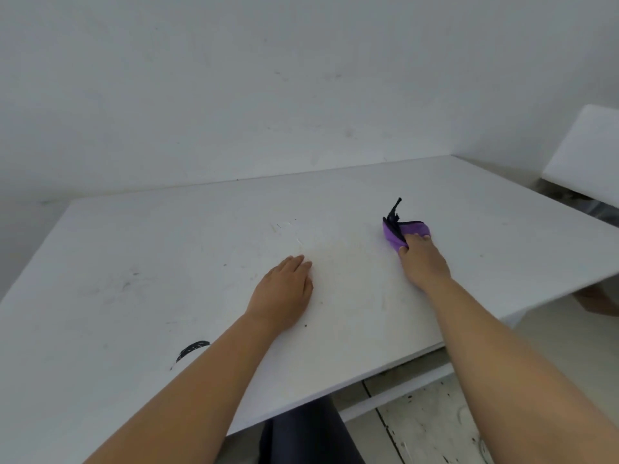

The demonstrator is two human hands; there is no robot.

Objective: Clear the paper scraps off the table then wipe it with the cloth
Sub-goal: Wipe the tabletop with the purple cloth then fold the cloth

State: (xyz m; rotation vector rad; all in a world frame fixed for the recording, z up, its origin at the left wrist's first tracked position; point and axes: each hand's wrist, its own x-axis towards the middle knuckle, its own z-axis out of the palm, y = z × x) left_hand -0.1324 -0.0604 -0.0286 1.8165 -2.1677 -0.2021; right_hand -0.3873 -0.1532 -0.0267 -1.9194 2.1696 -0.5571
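Note:
A bunched purple cloth with a black edge and a black tail sticking up lies on the white table, right of centre. My right hand presses down on the cloth and grips it, fingers over its near side. My left hand rests flat on the table near the middle, palm down, fingers together, holding nothing. I see no paper scraps on the table.
A black smear marks the table near its front edge, beside my left forearm. A white wall runs along the table's far edge. Another white surface stands at the far right. The floor shows below the front edge.

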